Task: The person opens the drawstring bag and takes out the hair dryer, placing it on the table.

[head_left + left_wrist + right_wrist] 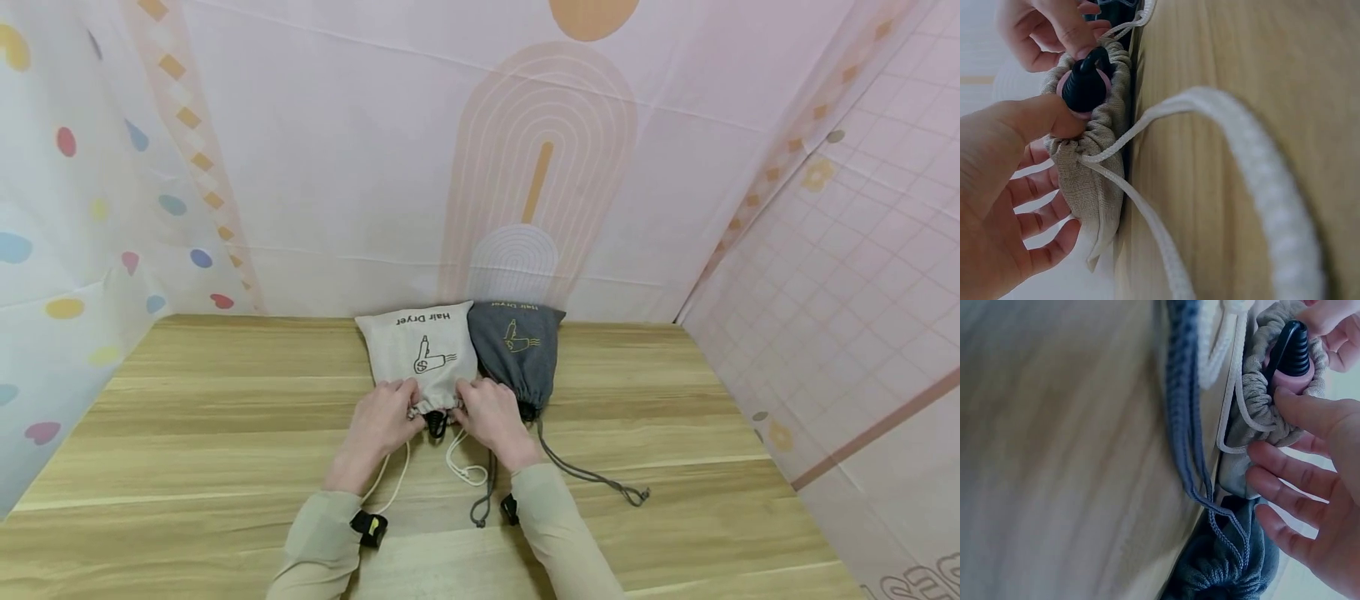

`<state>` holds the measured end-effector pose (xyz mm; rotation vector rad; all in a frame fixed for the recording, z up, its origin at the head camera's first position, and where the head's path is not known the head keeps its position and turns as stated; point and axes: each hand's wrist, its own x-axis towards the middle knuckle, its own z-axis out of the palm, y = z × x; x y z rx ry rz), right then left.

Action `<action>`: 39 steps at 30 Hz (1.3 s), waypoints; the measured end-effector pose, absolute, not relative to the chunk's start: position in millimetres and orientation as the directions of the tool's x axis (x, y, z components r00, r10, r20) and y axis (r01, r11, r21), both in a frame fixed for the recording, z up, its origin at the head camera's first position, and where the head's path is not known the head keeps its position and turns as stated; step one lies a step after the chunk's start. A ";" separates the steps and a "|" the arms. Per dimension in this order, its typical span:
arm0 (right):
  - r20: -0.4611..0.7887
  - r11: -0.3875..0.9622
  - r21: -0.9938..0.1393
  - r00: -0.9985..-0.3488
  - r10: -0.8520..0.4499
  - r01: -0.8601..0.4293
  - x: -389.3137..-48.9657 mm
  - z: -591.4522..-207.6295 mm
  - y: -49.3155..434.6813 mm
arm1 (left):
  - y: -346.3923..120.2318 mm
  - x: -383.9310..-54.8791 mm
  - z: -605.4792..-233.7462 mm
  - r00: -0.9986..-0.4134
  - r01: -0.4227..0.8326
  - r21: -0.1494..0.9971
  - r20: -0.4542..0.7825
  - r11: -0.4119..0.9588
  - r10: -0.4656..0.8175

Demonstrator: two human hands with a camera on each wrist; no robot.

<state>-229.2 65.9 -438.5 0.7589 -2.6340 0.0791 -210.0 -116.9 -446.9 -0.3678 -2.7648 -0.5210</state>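
A light beige drawstring bag (pixel 420 337) printed "Hair Dryer" lies at the back of the table, its gathered mouth towards me. My left hand (pixel 384 412) pinches the left side of the mouth, thumb at the opening and fingers along the outside. On the other side, my right hand (pixel 495 417) grips the rim the same way. Inside the open mouth shows a pink handle end (pixel 1294 381) with a ribbed black cord sleeve (pixel 1085 90); the rest is hidden in the cloth. White drawstrings (pixel 467 475) hang from both sides of the mouth.
A dark grey drawstring bag (pixel 528 350) with a yellow hair dryer print lies against the beige one, to its right. Its grey cords (pixel 592 477) trail over the wooden table (pixel 225 417). A patterned cloth (pixel 337 167) rises behind the table.
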 end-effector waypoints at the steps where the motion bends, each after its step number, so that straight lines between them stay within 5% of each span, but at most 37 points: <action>1: 0.390 0.851 0.057 -0.773 -0.501 -0.522 -229.5 -438.9 65.5 | -117.0 -210.1 -447.3 -0.923 0.297 0.319 0.338 0.900 0.185; 24: 0.314 0.868 0.001 -0.824 -0.472 -0.496 -231.1 -434.9 72.1 | -132.9 -204.6 -440.4 -0.968 0.218 0.398 0.203 0.891 0.146; 39: 0.310 0.872 -0.070 -0.841 -0.443 -0.484 -230.5 -433.6 77.5 | -137.4 -201.7 -442.7 -0.951 0.247 0.358 0.268 0.900 0.154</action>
